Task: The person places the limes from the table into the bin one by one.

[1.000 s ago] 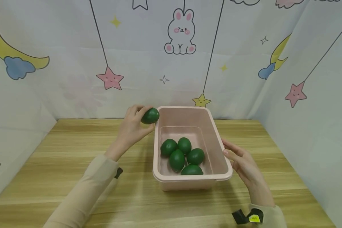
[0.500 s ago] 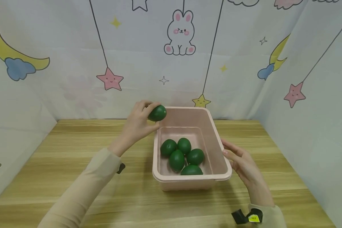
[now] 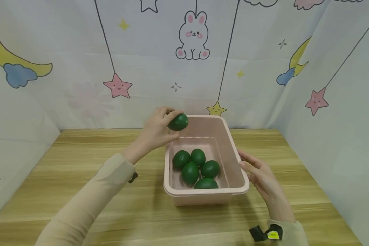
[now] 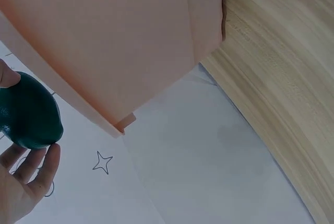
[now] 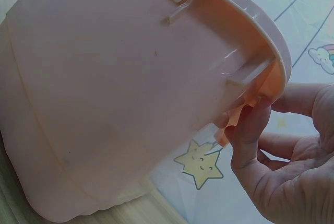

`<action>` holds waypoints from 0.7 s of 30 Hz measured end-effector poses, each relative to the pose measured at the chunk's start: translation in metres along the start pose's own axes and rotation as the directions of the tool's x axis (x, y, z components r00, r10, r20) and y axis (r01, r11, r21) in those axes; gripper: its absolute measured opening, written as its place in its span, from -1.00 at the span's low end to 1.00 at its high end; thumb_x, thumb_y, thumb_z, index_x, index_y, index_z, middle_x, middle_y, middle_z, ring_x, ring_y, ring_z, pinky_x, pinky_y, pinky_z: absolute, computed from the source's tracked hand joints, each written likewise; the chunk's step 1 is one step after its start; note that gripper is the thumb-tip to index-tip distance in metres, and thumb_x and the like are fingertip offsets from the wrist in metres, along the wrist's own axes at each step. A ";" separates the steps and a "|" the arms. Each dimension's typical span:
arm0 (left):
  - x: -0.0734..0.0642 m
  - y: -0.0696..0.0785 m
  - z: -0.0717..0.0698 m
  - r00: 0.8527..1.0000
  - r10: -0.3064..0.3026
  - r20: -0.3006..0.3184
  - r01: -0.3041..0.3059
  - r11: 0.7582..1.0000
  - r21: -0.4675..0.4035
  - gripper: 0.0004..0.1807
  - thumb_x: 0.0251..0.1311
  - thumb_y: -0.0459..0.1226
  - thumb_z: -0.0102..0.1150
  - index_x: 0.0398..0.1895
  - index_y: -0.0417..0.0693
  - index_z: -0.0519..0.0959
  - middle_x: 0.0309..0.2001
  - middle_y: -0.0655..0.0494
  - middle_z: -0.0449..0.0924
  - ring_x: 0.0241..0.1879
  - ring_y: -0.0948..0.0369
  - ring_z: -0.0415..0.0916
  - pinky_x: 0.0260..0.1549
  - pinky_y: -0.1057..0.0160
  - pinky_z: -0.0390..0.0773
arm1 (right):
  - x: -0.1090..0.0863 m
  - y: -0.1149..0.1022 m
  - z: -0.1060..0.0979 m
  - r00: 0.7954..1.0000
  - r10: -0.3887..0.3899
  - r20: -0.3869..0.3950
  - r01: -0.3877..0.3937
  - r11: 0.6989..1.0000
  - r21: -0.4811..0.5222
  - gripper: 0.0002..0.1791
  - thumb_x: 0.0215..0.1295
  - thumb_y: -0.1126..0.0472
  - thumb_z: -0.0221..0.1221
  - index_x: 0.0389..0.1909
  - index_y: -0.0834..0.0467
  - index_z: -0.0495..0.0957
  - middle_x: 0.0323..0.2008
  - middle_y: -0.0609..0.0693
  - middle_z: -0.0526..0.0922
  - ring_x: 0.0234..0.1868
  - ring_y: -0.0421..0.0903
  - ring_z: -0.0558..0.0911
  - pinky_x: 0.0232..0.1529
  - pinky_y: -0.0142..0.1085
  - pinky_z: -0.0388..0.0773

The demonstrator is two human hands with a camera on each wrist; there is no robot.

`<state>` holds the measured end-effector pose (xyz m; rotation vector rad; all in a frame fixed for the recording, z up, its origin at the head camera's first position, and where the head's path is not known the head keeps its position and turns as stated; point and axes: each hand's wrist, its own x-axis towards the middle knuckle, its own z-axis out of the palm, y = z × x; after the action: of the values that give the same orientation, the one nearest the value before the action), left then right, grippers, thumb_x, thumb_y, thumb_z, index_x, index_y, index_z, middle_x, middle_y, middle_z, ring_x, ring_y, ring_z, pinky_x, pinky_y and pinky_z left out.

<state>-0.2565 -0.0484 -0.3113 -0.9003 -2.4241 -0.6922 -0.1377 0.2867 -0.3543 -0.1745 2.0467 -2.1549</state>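
Note:
In the head view my left hand [image 3: 158,130] holds a dark green oval fruit [image 3: 179,122] between fingers and thumb, over the far left corner of a pale pink plastic bin [image 3: 206,192]. The left wrist view shows that fruit [image 4: 32,112] smooth and shiny, with a slightly pointed end, beside the bin's outer wall [image 4: 125,41]. Several similar green fruits [image 3: 190,173] lie together on the bin's floor, towards its near end. My right hand [image 3: 265,179] grips the bin's right rim; in the right wrist view its fingers [image 5: 250,130] curl at the rim's underside.
The bin stands on a wood-grain table [image 3: 117,205], with bare tabletop on both sides. White fabric [image 3: 153,61] printed with stars, moons and a rabbit hangs behind and along the sides. A black strap [image 3: 265,234] sits at the right wrist.
My left hand has carried the green fruit rightward, from outside the bin's left rim to over its far left corner. The right hand and the fruits in the bin keep their places.

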 end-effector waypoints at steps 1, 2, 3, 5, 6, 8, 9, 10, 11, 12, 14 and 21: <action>0.001 0.001 0.000 1.000 0.002 0.008 -0.002 1.000 -0.002 -0.32 -0.10 -0.22 0.33 0.23 0.03 0.45 0.05 -0.08 0.42 0.05 0.02 0.36 -0.02 0.02 0.55 | 0.000 0.000 0.000 1.000 0.000 -0.001 0.000 1.000 -0.001 -0.46 0.41 0.29 0.02 0.37 0.32 0.23 0.08 -0.11 0.48 0.03 -0.28 0.60 -0.03 -0.37 0.62; 0.003 0.002 0.000 1.000 0.004 0.017 -0.004 1.000 -0.003 -0.32 -0.10 -0.22 0.34 0.23 0.04 0.45 0.05 -0.07 0.42 0.05 0.02 0.36 -0.03 0.03 0.55 | 0.000 0.000 0.000 1.000 0.000 -0.002 0.000 1.000 -0.002 -0.46 0.41 0.29 0.02 0.37 0.32 0.22 0.08 -0.12 0.48 0.03 -0.29 0.60 -0.03 -0.37 0.62; 0.004 0.003 0.000 1.000 0.011 0.024 -0.011 1.000 -0.002 -0.32 -0.10 -0.22 0.34 0.23 0.04 0.45 0.05 -0.06 0.42 0.04 0.02 0.37 -0.03 0.03 0.55 | 0.001 0.000 0.000 1.000 0.000 -0.003 0.000 1.000 -0.003 -0.46 0.41 0.29 0.02 0.37 0.32 0.23 0.08 -0.12 0.48 0.03 -0.29 0.60 -0.03 -0.37 0.62; 0.007 0.005 0.000 0.999 0.027 0.039 -0.027 1.000 0.005 -0.32 -0.11 -0.22 0.35 0.22 0.05 0.46 0.05 -0.06 0.43 0.03 0.02 0.38 -0.04 0.04 0.55 | 0.001 0.000 0.000 1.000 0.000 -0.005 0.000 1.000 -0.004 -0.46 0.42 0.29 0.02 0.37 0.32 0.22 0.08 -0.12 0.48 0.03 -0.29 0.59 -0.03 -0.38 0.62; 0.008 0.006 0.000 0.998 0.036 0.049 -0.037 0.999 0.007 -0.32 -0.11 -0.21 0.35 0.22 0.05 0.46 0.05 -0.05 0.43 0.02 0.02 0.38 -0.04 0.05 0.55 | 0.001 0.001 0.000 1.000 -0.001 -0.005 0.001 1.000 -0.004 -0.46 0.42 0.29 0.02 0.37 0.32 0.22 0.08 -0.12 0.48 0.03 -0.29 0.59 -0.02 -0.38 0.62; 0.011 0.008 0.000 0.996 0.051 0.072 -0.052 0.999 0.012 -0.32 -0.11 -0.20 0.35 0.22 0.06 0.46 0.05 -0.04 0.44 0.02 0.03 0.39 -0.03 0.06 0.55 | 0.001 0.001 0.000 1.000 -0.003 -0.005 0.003 1.000 -0.005 -0.46 0.42 0.29 0.02 0.37 0.32 0.22 0.08 -0.12 0.48 0.03 -0.29 0.59 -0.02 -0.38 0.62; 0.012 0.008 -0.001 0.995 0.058 0.083 -0.059 0.998 0.015 -0.32 -0.10 -0.20 0.35 0.23 0.06 0.46 0.06 -0.04 0.44 0.03 0.04 0.39 -0.02 0.06 0.55 | 0.001 0.001 0.000 1.000 -0.004 -0.003 0.004 1.000 -0.004 -0.46 0.42 0.29 0.02 0.37 0.31 0.22 0.08 -0.12 0.48 0.03 -0.29 0.59 -0.02 -0.38 0.62; 0.014 0.010 -0.001 0.994 0.062 0.092 -0.063 0.998 0.013 -0.32 -0.10 -0.20 0.35 0.23 0.07 0.46 0.06 -0.03 0.44 0.03 0.04 0.38 -0.01 0.06 0.55 | 0.001 0.001 0.000 1.000 -0.005 -0.001 0.005 1.000 -0.002 -0.46 0.42 0.30 0.02 0.37 0.31 0.23 0.08 -0.12 0.47 0.03 -0.29 0.59 -0.02 -0.38 0.61; 0.015 0.010 -0.001 0.993 0.066 0.102 -0.068 0.998 0.010 -0.32 -0.10 -0.20 0.35 0.23 0.07 0.45 0.06 -0.03 0.44 0.05 0.04 0.38 0.00 0.06 0.54 | 0.001 0.001 0.000 1.000 -0.006 0.002 0.006 1.000 0.001 -0.47 0.42 0.30 0.02 0.37 0.31 0.23 0.08 -0.12 0.48 0.04 -0.29 0.60 -0.02 -0.38 0.62; 0.016 0.011 -0.001 0.991 0.069 0.111 -0.070 0.998 0.007 -0.32 -0.09 -0.19 0.35 0.23 0.08 0.45 0.06 -0.02 0.43 0.06 0.04 0.37 0.01 0.05 0.54 | 0.001 0.001 0.001 1.000 -0.007 0.005 0.007 1.000 0.003 -0.47 0.42 0.30 0.02 0.37 0.31 0.23 0.08 -0.12 0.47 0.03 -0.28 0.60 -0.02 -0.37 0.62; 0.019 0.013 -0.001 0.989 0.072 0.128 -0.073 0.997 0.003 -0.32 -0.08 -0.19 0.35 0.23 0.09 0.44 0.07 -0.01 0.43 0.08 0.05 0.36 0.03 0.04 0.53 | 0.000 0.001 0.000 1.000 -0.008 0.007 0.008 1.000 0.007 -0.47 0.42 0.30 0.02 0.37 0.31 0.24 0.08 -0.11 0.48 0.04 -0.28 0.60 -0.02 -0.37 0.62; 0.028 0.020 -0.001 0.975 0.090 0.205 -0.093 0.996 0.004 -0.30 -0.04 -0.16 0.36 0.27 0.15 0.41 0.10 0.04 0.41 0.11 0.09 0.35 0.04 0.08 0.55 | 0.000 0.001 -0.001 1.000 0.003 0.002 -0.003 1.000 -0.007 -0.46 0.42 0.28 0.02 0.38 0.30 0.22 0.08 -0.10 0.46 0.04 -0.30 0.59 -0.04 -0.37 0.62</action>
<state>-0.2613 -0.0230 -0.2891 -1.1191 -2.5425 -0.5733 -0.1379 0.2871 -0.3554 -0.1747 2.0523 -2.1452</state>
